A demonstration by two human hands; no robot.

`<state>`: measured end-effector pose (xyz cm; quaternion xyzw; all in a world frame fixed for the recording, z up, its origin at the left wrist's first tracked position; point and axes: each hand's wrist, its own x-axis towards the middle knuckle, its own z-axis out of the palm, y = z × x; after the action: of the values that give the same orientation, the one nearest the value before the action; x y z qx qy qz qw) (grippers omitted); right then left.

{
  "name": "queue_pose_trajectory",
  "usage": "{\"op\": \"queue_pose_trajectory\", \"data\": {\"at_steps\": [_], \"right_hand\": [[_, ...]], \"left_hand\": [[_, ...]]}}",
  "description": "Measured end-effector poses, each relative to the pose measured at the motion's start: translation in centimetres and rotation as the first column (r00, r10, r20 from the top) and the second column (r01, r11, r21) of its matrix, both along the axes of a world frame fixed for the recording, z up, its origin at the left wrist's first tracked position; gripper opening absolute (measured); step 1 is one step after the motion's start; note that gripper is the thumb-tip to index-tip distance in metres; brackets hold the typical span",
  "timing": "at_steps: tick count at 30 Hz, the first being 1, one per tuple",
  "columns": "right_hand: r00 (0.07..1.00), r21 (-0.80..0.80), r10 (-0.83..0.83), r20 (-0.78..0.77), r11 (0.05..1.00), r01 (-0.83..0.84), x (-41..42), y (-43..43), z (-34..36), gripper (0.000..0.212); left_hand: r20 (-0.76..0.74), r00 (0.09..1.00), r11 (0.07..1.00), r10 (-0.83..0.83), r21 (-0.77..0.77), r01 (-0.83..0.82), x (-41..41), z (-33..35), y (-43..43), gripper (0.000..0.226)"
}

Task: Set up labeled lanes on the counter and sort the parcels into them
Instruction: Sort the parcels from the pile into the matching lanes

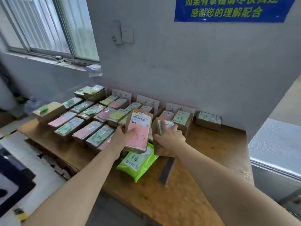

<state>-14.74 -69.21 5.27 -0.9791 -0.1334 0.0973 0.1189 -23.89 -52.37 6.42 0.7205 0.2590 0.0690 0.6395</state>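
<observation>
I have my left hand (123, 136) gripping a pink-noted box (138, 134); just beside it my right hand (171, 136) clasps a brown box (162, 150), green mailer (138, 162) below the left hand

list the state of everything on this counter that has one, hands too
left hand: grips the pink-note parcel
pink-note parcel: lifted, tilted, label side up
right hand: grips the brown parcel
brown parcel: held tilted
green mailer: flat on the counter, partly under the pink-note parcel
label cards: upright against the wall
sorted parcels: flat in rows
</observation>
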Motion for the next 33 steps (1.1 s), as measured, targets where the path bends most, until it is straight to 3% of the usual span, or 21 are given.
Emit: {"op": "queue_pose_trajectory", "data": {"at_steps": [8,12,19,26,33], "right_hand": [[0.996,-0.16,-0.087,-0.036,0.984,0.08,-0.7,2.1,-1.0,0.08],[0.984,-0.213,-0.179,0.004,0.961,0.176,-1.1,3.7,-1.9,0.081],[0.911,-0.243,-0.412,0.032,0.88,0.407,-4.2,7.2,-4.0,0.08],[0.807,-0.266,-0.59,-0.034,0.783,0.562,-5.8,9.3,-7.4,0.074],[0.788,-0.341,-0.612,-0.066,0.756,0.558,-5.4,9.3,-9.1,0.075]], "left_hand": [[-0.053,0.996,0.997,-0.073,0.003,0.073,1.4,-1.3,2.7,0.065],[-0.067,0.979,0.979,-0.192,0.055,0.195,3.0,-1.6,4.5,0.073],[-0.094,0.902,0.889,-0.421,0.153,0.431,5.1,-2.5,8.4,0.07],[-0.122,0.842,0.842,-0.525,0.065,0.535,6.3,-3.5,9.9,0.059],[-0.116,0.816,0.821,-0.566,0.017,0.571,7.4,-4.7,9.5,0.059]]}}
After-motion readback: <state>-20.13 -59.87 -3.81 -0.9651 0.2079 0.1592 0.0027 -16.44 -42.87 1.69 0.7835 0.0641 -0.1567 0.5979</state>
